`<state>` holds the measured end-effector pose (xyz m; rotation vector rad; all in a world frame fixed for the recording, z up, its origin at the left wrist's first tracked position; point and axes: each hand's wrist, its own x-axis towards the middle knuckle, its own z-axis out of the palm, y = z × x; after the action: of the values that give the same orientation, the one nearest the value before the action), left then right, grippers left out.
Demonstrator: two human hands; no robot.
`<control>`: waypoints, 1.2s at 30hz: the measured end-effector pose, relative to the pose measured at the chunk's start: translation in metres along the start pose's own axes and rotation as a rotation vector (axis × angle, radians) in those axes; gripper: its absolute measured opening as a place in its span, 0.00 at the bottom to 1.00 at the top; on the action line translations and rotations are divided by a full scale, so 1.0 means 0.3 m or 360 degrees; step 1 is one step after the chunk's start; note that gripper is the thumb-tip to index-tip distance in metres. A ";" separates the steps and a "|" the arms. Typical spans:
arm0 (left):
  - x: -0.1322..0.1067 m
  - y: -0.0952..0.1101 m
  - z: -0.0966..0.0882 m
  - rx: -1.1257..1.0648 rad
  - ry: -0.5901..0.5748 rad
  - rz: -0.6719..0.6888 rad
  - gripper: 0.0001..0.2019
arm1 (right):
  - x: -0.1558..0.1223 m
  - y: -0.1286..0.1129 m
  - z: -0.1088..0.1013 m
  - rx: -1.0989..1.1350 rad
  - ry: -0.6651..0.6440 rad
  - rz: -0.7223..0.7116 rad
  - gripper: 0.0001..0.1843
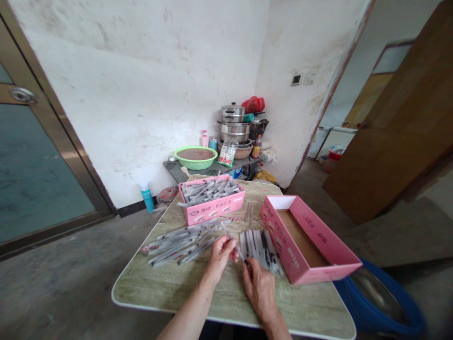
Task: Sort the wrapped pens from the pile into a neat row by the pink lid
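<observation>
My left hand [222, 252] pinches a slim, translucent pen [231, 236] that slants across the front of the table. At the pen's near end, the closed fingers of my right hand [260, 284] grip a small dark part, perhaps its cap or tip; the fingers partly hide it. Left of my hands lies a loose spread of similar pens [173, 243]. Just beyond my right hand is a row of pens [260, 245], some with black parts. Behind the spread, a pink box [216, 210] is heaped with more pens [210, 190].
A second pink box [288, 250], its brown bottom showing, stands at the right of the table [155, 293]. A blue tub [384, 302] sits below the right edge. Behind are a green basin [196, 163] and stacked steamer pots [233, 125]. A spray can [146, 198] stands on the floor.
</observation>
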<state>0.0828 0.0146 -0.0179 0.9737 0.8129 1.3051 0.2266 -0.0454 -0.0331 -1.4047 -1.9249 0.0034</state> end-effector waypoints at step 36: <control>0.001 -0.055 -0.004 0.1289 0.0099 0.0312 0.17 | 0.069 -0.025 -0.031 -0.0747 -0.0119 0.0458 0.09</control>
<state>0.0883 0.0150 -0.0333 1.6837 1.3686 1.1768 0.2230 -0.0350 -0.0119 -2.0081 -1.8374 -0.2783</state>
